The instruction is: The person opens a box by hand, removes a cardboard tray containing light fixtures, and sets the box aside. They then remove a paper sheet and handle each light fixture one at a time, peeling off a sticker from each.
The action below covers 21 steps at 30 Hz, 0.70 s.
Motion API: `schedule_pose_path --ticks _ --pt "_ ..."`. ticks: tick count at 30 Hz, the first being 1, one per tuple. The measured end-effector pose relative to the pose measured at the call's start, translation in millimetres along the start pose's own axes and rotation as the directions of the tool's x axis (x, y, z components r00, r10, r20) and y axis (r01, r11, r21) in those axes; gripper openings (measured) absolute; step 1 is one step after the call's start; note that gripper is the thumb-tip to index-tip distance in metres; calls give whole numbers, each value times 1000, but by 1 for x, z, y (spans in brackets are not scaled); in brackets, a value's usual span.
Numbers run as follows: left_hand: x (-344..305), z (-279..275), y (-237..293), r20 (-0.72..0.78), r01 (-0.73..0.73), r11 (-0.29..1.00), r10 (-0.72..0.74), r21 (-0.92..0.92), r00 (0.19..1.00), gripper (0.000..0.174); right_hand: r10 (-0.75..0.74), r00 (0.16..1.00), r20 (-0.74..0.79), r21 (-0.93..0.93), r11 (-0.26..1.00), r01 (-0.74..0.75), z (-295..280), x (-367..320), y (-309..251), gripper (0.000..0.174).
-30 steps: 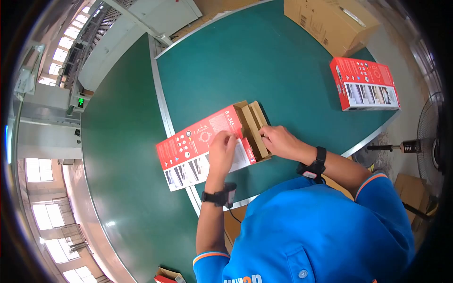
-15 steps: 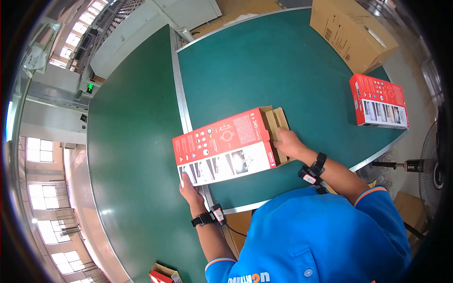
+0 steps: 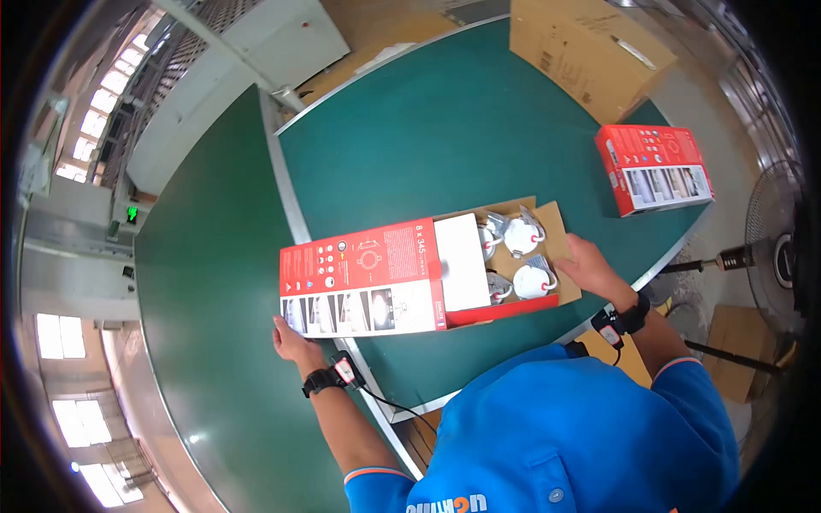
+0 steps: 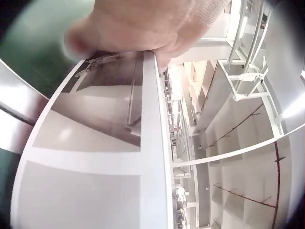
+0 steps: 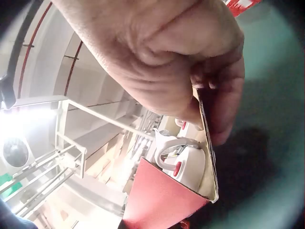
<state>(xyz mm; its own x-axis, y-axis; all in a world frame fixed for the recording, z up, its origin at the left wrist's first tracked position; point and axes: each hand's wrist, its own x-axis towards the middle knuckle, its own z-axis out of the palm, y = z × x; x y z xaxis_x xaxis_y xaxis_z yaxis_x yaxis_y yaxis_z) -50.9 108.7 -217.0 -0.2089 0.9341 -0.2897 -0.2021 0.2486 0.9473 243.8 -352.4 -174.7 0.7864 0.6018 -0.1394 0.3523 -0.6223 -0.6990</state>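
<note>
A red-and-white printed cardboard box (image 3: pixel 359 278) lies on the green table, its right end pulled out as an inner tray (image 3: pixel 547 301). White round light fittings (image 3: pixel 523 237) with short white cables sit in the tray, and a white card (image 3: pixel 460 261) partly covers them. My left hand (image 3: pixel 297 346) holds the box at its near left corner; the left wrist view shows the hand (image 4: pixel 143 28) over that end, most fingers hidden. My right hand (image 3: pixel 592 267) pinches the tray's brown end wall, thumb inside and fingers outside in the right wrist view.
Another red box (image 3: pixel 658 171) lies at the right of the table, beside a large brown carton (image 3: pixel 590 56). A metal strip (image 3: pixel 286 184) divides the green tabletop. A standing fan (image 3: pixel 770 248) is off the table's right edge.
My left hand has gone from the box's open end to its left corner. My right hand has moved right with the tray, which has slid out and shows the light fittings.
</note>
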Motion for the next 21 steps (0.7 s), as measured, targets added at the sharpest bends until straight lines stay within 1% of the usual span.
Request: schedule_pose_path --ticks 1,2,5,7,8,9,11,12,13,15,16,17,18,19,20,21 --pt "3 15 -2 36 -24 1000 24 -3 999 38 35 999 -13 49 998 -35 -6 -10 6 32" --pt "6 29 -5 33 -11 999 10 31 999 37 63 997 -35 49 997 -61 -12 -18 10 31" --pt "45 53 -16 196 -32 998 21 54 980 33 131 976 -172 -36 990 -139 -25 -41 33 31" --pt "66 63 -1 261 -2 1000 3 -5 965 31 277 944 -180 -69 954 -293 -51 -57 44 31" --pt "86 65 4 257 34 999 -30 -9 966 34 346 920 -185 -83 927 -365 -63 -63 49 31" --pt "106 65 9 254 68 998 -64 -8 965 37 326 931 -167 -72 937 -341 -67 -71 56 31" --pt "125 67 20 204 87 986 -116 143 972 46 280 950 -137 -50 956 -289 -66 -87 74 31" --pt "127 64 17 269 -314 658 172 685 948 54 333 929 -159 -36 939 -343 -59 -93 94 35" --pt "130 61 13 483 -499 -45 343 865 805 63 339 923 -182 -44 935 -352 -58 -97 102 37" --pt "142 70 4 436 -460 8 305 888 847 82 346 914 -211 -51 930 -364 -53 -102 117 41" --pt "140 73 0 442 -459 -10 284 888 850 83 281 933 -224 -112 944 -311 -51 -101 129 46" --pt "139 75 -2 444 -454 -26 267 890 855 85 248 936 -250 -171 940 -295 -47 -103 138 44" --pt "155 73 -17 454 -448 -85 245 890 857 81 208 939 -273 -234 933 -274 -48 -98 129 43" --pt "133 88 -20 320 -339 530 131 778 938 67 163 943 -290 -298 921 -250 -51 -93 118 41" --pt "110 104 -22 174 -75 929 12 362 985 58 180 951 -252 -278 928 -250 -55 -86 109 39" --pt "100 114 -28 165 67 997 -70 26 984 55 191 959 -209 -255 936 -242 -60 -76 100 36"
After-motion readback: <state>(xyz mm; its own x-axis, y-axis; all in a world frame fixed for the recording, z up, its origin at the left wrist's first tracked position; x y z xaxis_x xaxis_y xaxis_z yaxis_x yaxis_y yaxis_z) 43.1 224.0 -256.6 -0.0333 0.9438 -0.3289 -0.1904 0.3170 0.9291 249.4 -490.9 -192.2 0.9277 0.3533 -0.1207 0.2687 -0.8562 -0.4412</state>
